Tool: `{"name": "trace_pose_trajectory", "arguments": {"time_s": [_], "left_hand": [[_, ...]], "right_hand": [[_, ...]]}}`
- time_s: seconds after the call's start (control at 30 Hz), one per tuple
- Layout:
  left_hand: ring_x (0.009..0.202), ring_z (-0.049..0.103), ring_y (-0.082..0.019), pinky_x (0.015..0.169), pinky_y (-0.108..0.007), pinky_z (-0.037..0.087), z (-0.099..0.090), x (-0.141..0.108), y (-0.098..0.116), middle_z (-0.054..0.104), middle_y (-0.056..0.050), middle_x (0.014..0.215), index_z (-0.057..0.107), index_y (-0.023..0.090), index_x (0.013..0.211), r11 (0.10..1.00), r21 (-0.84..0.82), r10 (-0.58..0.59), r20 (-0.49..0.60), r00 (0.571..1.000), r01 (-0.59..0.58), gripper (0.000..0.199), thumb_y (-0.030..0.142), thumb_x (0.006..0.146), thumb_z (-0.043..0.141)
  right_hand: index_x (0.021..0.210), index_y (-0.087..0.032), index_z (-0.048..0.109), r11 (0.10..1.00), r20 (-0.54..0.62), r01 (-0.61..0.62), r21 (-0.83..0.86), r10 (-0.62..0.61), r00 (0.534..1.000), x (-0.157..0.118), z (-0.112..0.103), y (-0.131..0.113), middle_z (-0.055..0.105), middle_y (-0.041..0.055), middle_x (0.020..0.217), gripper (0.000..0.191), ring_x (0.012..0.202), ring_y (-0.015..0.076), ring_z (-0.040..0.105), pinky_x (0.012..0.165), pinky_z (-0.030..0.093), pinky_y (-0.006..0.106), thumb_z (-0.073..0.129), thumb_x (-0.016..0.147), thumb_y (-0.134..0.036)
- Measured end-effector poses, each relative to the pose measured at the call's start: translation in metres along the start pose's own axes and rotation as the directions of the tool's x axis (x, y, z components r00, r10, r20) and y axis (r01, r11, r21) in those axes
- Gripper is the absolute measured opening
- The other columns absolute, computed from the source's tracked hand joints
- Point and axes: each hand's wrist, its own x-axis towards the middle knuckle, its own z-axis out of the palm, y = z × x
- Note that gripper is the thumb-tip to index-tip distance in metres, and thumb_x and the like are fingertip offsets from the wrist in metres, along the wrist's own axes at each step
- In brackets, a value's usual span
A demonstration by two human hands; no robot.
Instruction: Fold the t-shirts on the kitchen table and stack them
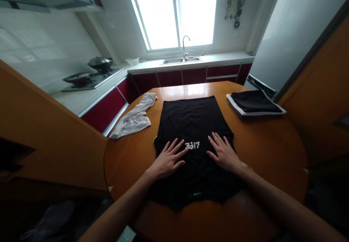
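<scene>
A black garment lies spread flat on the round wooden table, its hem toward the window and its neck end toward me. White marks like digits show on its middle. My left hand rests palm down on the cloth, left of the white print, with its fingers spread and one fingertip at the print's edge. To the right of the print, my right hand also lies flat on the garment, fingers apart. Neither hand grips the fabric.
A crumpled white cloth lies at the table's left. Folded black and white clothes are stacked at the right. Beyond the table stand a counter with a sink and a stove with pans.
</scene>
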Motion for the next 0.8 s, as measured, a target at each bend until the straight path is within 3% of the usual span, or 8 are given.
{"name": "trace_pose_trajectory", "arguments": {"time_s": [0.23, 0.4, 0.57, 0.7, 0.8], "left_hand": [[0.155, 0.01, -0.032, 0.121, -0.063, 0.01, -0.003, 0.0, 0.003, 0.016, 0.003, 0.168, 0.025, 0.047, 0.155, 0.999, -0.041, 0.017, 0.047, 0.999, -0.016, 0.057, 0.054, 0.102, 0.044], [0.153, 0.022, -0.03, 0.122, -0.059, 0.019, -0.029, -0.012, 0.006, 0.027, -0.002, 0.165, 0.029, 0.039, 0.157, 0.987, -0.153, 0.055, -0.019, 0.998, -0.057, 0.056, 0.044, 0.104, 0.045], [0.135, 0.049, -0.028, 0.113, -0.049, 0.043, -0.048, -0.066, 0.004, 0.056, -0.009, 0.144, 0.054, 0.034, 0.145, 0.931, -0.323, 0.133, -0.129, 0.983, -0.169, 0.049, 0.035, 0.097, 0.062], [0.124, 0.055, -0.027, 0.103, -0.046, 0.051, -0.036, -0.114, 0.003, 0.063, -0.012, 0.131, 0.062, 0.032, 0.137, 0.894, -0.394, 0.166, -0.156, 0.974, -0.215, 0.047, 0.038, 0.091, 0.072], [0.123, 0.055, -0.026, 0.101, -0.043, 0.052, -0.024, -0.135, 0.002, 0.065, -0.012, 0.127, 0.065, 0.03, 0.134, 0.892, -0.397, 0.16, -0.169, 0.973, -0.216, 0.042, 0.033, 0.092, 0.07]], "right_hand": [[0.157, -0.019, 0.034, 0.998, -0.006, 0.045, 0.034, -0.045, 0.999, -0.002, -0.001, 0.0, 0.021, 0.0142, 0.165, 0.067, 0.154, 0.0282, 0.016, 0.122, 0.014, 0.057, 0.039, 0.1, -0.054], [0.155, -0.023, 0.04, 0.977, -0.082, 0.147, 0.154, -0.135, 0.987, -0.016, -0.024, 0.008, 0.024, 0.0098, 0.165, 0.059, 0.153, 0.027, 0.019, 0.122, 0.02, 0.055, 0.045, 0.101, -0.046], [0.144, -0.03, 0.055, 0.913, -0.103, 0.305, 0.269, -0.288, 0.952, -0.068, -0.046, 0.034, 0.041, 0.0063, 0.159, 0.047, 0.148, 0.0288, 0.033, 0.12, 0.032, 0.054, 0.056, 0.098, -0.038], [0.142, -0.031, 0.057, 0.891, -0.076, 0.376, 0.254, -0.369, 0.926, -0.115, -0.045, 0.052, 0.047, 0.0081, 0.155, 0.052, 0.144, 0.0305, 0.041, 0.116, 0.039, 0.053, 0.067, 0.092, -0.039], [0.136, -0.033, 0.062, 0.882, -0.105, 0.413, 0.227, -0.4, 0.911, -0.135, -0.042, 0.055, 0.053, 0.0081, 0.149, 0.048, 0.138, 0.0287, 0.047, 0.109, 0.048, 0.048, 0.071, 0.089, -0.036]]}}
